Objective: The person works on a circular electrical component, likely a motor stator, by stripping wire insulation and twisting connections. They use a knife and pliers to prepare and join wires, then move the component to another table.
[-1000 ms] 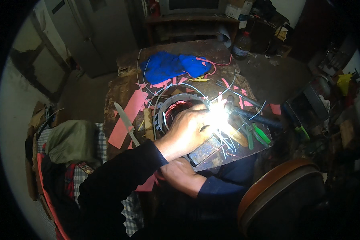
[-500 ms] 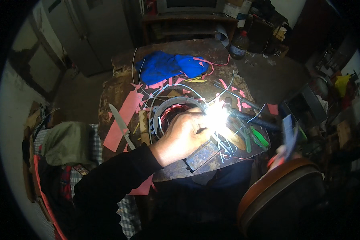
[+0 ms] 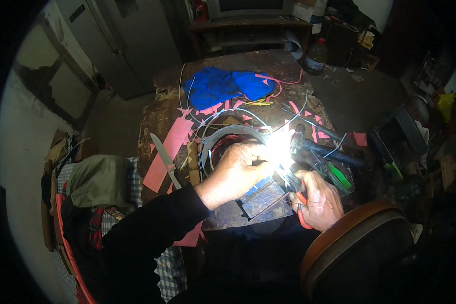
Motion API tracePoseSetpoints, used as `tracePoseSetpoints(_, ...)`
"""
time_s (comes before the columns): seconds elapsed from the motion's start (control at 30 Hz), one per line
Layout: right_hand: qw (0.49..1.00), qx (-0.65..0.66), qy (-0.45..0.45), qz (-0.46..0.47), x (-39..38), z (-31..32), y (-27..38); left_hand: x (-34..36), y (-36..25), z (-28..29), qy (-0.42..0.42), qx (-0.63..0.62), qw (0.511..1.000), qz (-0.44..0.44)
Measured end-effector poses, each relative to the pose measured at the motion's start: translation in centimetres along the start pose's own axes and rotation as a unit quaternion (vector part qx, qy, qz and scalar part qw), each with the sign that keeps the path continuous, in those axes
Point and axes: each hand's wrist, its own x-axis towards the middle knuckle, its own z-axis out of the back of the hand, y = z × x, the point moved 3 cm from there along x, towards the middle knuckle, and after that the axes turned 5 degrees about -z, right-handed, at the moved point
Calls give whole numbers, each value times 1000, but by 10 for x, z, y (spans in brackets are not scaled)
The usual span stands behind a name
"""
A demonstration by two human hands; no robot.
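Observation:
A grey metal ring [image 3: 228, 130] with red wire windings [image 3: 222, 144] inside sits on the worn tabletop. My left hand [image 3: 235, 172] reaches over its front, fingertips pinched; bright glare hides what they hold. My right hand [image 3: 319, 202], lower right of it, is closed on red-handled scissors [image 3: 301, 210], whose blades point into the glare. Between the hands a small dull metal block [image 3: 263, 200] lies at the table edge. A black-handled hammer [image 3: 339, 157] and green-handled pliers [image 3: 339, 180] lie right of the glare.
A knife [image 3: 162, 154] and pink sheet strips [image 3: 167, 152] lie left. A blue cloth [image 3: 213, 86], yellow sticks [image 3: 261, 103] and loose cables [image 3: 185, 86] lie farther back on the table [image 3: 273, 63]. A plastic bottle [image 3: 315, 55] stands beyond. A round orange-rimmed object [image 3: 349, 218] fills the lower right.
My right hand has left its place under my left arm and come in from the right with the scissors, toward the glare. My left hand stays at the ring.

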Motion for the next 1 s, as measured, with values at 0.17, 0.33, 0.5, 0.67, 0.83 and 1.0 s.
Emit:
tracePoseSetpoints(0.17, 999, -12, 50, -5, 8, 9, 19, 1, 0, 0, -8, 2, 1000, -20)
tracePoseSetpoints(0.33, 998, -49, 24, -13, 6, 8, 36, 2, -3, 1, -10, 17, 1000, -22)
tracePoseSetpoints(0.5, 997, -69, -1, 19, 16, 0, 34, 2, -2, 2, 2, -16, 999, -43)
tracePoseSetpoints(0.67, 992, -114, -8, 44, 26, 0, 21, 2, 2, 3, 39, -33, 999, -17)
tracePoseSetpoints(0.83, 996, -73, -44, 38, 26, 6, 29, 3, 2, 6, 70, 49, 995, -59)
tracePoseSetpoints(1.0, 967, 174, 131, -130, 28, 9, 26, 5, 1, 10, 100, 79, 983, -128)
